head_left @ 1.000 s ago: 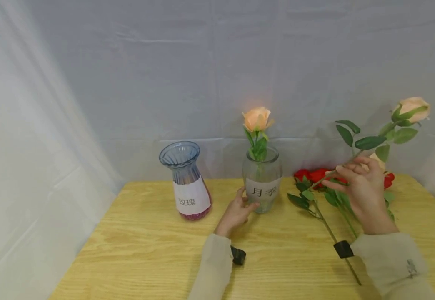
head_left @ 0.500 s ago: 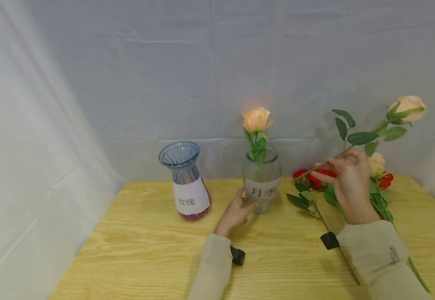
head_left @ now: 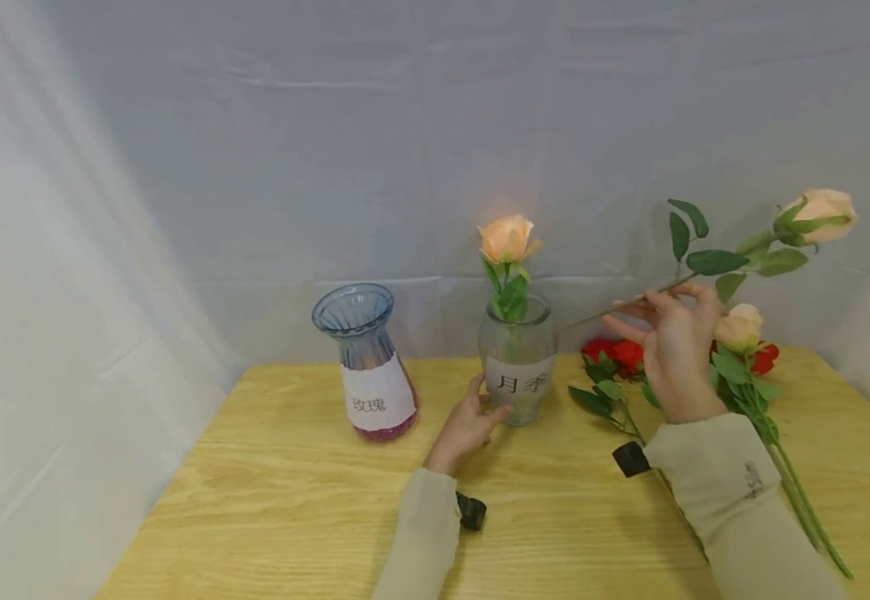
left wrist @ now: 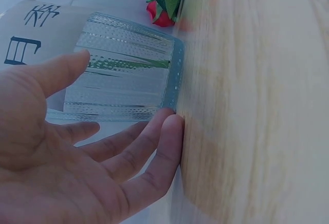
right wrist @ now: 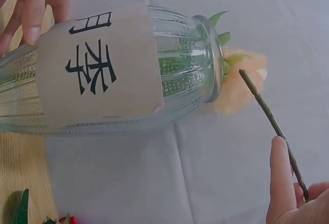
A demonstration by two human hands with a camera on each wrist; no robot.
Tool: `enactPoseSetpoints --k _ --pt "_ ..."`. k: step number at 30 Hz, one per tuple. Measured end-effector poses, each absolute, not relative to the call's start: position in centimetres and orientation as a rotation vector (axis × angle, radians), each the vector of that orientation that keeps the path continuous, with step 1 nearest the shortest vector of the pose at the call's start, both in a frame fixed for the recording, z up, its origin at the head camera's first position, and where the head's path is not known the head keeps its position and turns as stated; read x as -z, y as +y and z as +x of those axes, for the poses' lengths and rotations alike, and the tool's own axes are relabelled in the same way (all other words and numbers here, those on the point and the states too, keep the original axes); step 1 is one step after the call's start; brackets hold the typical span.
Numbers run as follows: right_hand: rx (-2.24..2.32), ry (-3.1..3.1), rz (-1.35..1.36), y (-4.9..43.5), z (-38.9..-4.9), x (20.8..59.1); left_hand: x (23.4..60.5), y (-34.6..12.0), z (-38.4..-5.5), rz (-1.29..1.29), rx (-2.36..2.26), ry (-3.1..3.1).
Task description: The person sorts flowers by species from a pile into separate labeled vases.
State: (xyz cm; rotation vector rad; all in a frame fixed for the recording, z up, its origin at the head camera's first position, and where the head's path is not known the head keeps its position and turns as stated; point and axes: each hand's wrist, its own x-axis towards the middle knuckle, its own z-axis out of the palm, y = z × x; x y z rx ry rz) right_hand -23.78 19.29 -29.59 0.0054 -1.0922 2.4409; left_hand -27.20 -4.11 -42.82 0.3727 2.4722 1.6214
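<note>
My right hand (head_left: 678,354) pinches the stem of a peach rose (head_left: 825,218), held aslant with the bloom up to the right and the bare stem end pointing left. In the right wrist view, the stem (right wrist: 267,112) ends near the vase mouth, outside the rim. A clear glass vase (head_left: 497,346) with a white label stands upright, another peach rose (head_left: 506,240) in it. Low on the vase's left side, my left hand (head_left: 468,425) steadies it, thumb at the front. The left wrist view shows the curled fingers (left wrist: 169,136) beside the vase base.
A blue flared vase (head_left: 363,350) with a white label and pinkish bottom stands to the left. Red roses (head_left: 626,354) and a peach rose (head_left: 741,327) lie on the table (head_left: 292,500) at right, stems toward the front. A pale cloth wall (head_left: 292,167) rises behind.
My right hand has moved left with the peach rose, bringing its stem end close to the clear vase's mouth. The left hand stays at the vase.
</note>
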Motion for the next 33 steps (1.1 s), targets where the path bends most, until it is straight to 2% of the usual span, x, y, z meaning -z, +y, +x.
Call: enactPoseSetpoints --k 11,19,27,33 --pt "-2.382 -1.022 -0.04 17.2 -24.7 29.3 43.0 -4.2 -27.2 0.379 -1.621 2.477" --pt "-2.212 -1.285 -0.022 15.6 -25.2 29.6 43.1 -4.2 -27.2 0.384 -1.623 2.471" --pt "-2.068 -1.47 0.115 14.7 -25.9 29.9 42.9 -4.3 -27.3 0.413 -1.615 2.473" --pt "-1.76 -1.784 0.109 14.3 -26.4 30.1 42.9 -4.3 -27.3 0.416 -1.611 2.482"
